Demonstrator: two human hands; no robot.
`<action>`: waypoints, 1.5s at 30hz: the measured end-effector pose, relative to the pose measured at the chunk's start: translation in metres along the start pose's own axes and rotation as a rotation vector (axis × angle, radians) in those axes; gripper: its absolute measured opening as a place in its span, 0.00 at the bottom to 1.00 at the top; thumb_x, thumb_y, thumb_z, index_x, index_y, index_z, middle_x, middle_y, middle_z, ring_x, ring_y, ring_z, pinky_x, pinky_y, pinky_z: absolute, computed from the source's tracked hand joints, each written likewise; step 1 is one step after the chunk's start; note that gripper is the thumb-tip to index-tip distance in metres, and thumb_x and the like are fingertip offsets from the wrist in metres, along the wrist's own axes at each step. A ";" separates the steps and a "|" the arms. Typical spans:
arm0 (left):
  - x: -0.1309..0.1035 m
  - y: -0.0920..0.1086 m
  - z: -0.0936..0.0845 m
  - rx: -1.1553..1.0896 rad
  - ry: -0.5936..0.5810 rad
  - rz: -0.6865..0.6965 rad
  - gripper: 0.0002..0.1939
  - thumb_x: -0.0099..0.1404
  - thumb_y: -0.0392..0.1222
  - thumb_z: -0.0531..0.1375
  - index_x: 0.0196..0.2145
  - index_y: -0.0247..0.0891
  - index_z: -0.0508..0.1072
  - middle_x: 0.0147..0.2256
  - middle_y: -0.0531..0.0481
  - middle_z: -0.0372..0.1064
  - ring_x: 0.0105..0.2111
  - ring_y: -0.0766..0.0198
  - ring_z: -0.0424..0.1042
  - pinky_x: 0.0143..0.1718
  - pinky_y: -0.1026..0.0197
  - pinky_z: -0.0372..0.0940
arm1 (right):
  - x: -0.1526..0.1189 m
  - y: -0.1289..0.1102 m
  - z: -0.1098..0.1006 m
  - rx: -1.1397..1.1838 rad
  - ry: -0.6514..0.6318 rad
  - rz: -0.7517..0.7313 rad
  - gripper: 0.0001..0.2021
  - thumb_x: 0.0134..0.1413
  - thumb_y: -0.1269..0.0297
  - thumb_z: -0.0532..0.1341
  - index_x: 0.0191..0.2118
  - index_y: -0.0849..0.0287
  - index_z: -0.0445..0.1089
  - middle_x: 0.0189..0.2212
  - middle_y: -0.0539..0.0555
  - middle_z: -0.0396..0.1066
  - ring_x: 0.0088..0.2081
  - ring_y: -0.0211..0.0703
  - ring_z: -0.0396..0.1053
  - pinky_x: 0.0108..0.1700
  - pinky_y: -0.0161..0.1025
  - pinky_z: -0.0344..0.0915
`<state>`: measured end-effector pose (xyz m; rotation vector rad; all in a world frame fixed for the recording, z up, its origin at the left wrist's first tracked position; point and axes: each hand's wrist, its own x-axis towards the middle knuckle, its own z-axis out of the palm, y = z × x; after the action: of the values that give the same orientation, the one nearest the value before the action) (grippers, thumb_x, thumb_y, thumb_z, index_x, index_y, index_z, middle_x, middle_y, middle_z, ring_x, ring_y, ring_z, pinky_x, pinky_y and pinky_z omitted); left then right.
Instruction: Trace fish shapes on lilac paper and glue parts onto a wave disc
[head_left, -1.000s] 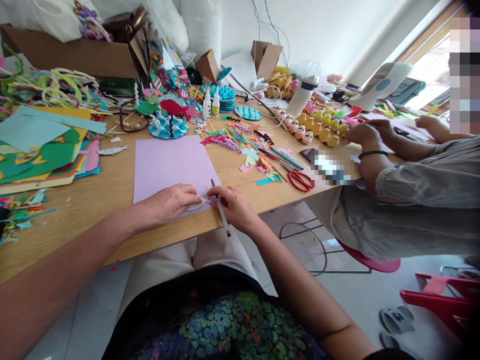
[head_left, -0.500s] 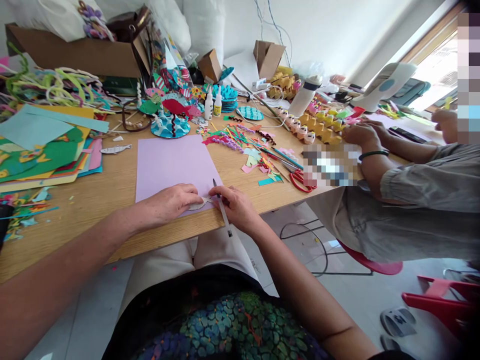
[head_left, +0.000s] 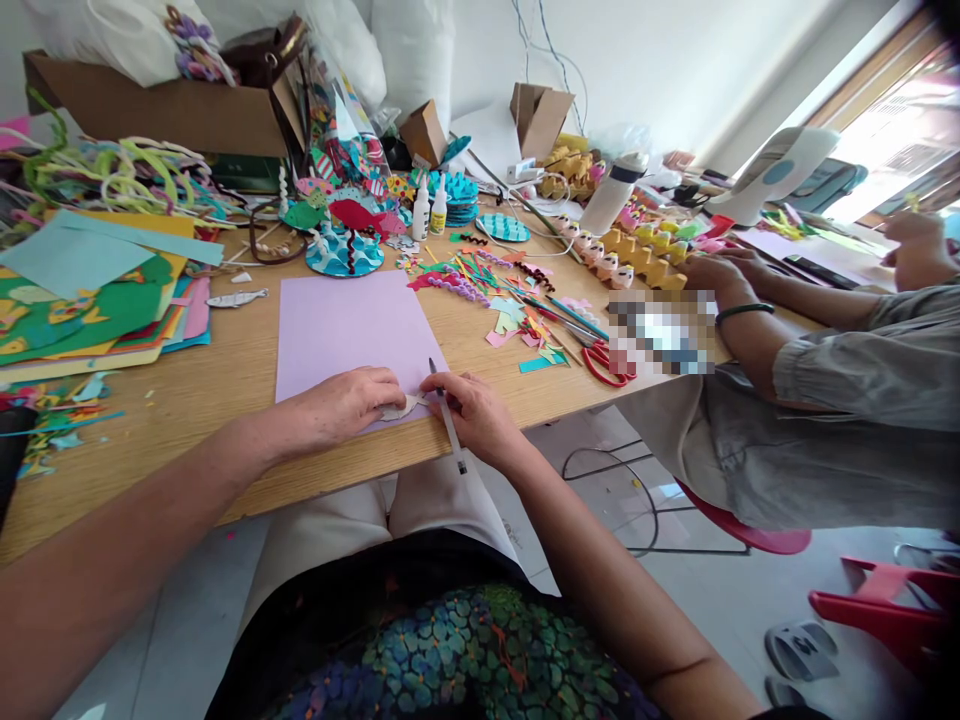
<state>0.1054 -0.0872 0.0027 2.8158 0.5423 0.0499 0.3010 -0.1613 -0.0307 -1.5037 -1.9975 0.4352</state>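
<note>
- Fingertips first: the left hand point(head_left: 352, 405) has its fingers bunched together, tips down on a pale paper cutout point(head_left: 409, 407); whether the thumb is pinching it, I cannot tell.
- Over on the other side, the right hand point(head_left: 476, 412) has its fingers clamped around a clear pen point(head_left: 453, 432), dark tip up and away, other end slanting out past the table edge.
- Those right fingertips are right beside the cutout's end; contact is too small to call.
- And the cutout itself? Lying on the near edge of a purple sheet point(head_left: 345, 325), partly under the left hand.
- The sheet lies on the wooden table point(head_left: 217, 400), close to the person's lap.
- Just left of it, a silvery fish shape point(head_left: 238, 298); farther left, a stack of coloured paper point(head_left: 90, 300).
- Right of the sheet, paper scraps point(head_left: 510, 320), then red-handled scissors point(head_left: 609, 364).
- Beyond the sheet, a blue scalloped disc point(head_left: 345, 255) carries colourful fish, with two glue bottles point(head_left: 430, 210) nearby.
- Far right, a co-worker's hands point(head_left: 716, 275) are beside a yellow egg carton point(head_left: 645, 260).
</note>
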 end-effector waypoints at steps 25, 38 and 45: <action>0.002 -0.006 0.003 -0.116 -0.025 -0.051 0.15 0.56 0.29 0.49 0.37 0.38 0.71 0.38 0.49 0.67 0.39 0.64 0.68 0.41 0.64 0.61 | 0.001 0.000 -0.001 -0.020 -0.035 0.020 0.13 0.51 0.74 0.57 0.42 0.56 0.69 0.29 0.50 0.69 0.32 0.39 0.63 0.37 0.34 0.58; 0.001 -0.004 0.005 -0.081 -0.014 -0.065 0.15 0.57 0.30 0.49 0.38 0.39 0.71 0.39 0.49 0.67 0.40 0.63 0.67 0.43 0.63 0.61 | 0.001 0.001 0.000 -0.006 -0.001 -0.012 0.12 0.53 0.73 0.54 0.42 0.56 0.69 0.31 0.52 0.71 0.33 0.39 0.64 0.38 0.35 0.59; 0.001 -0.002 0.003 -0.064 -0.006 -0.066 0.14 0.57 0.30 0.50 0.37 0.39 0.71 0.39 0.49 0.67 0.39 0.64 0.68 0.42 0.63 0.62 | 0.000 0.002 0.001 -0.011 0.007 -0.001 0.12 0.53 0.72 0.54 0.42 0.55 0.69 0.33 0.52 0.71 0.35 0.40 0.65 0.38 0.35 0.59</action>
<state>0.1056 -0.0856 -0.0011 2.7336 0.6207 0.0452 0.3018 -0.1605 -0.0331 -1.5094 -1.9979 0.4186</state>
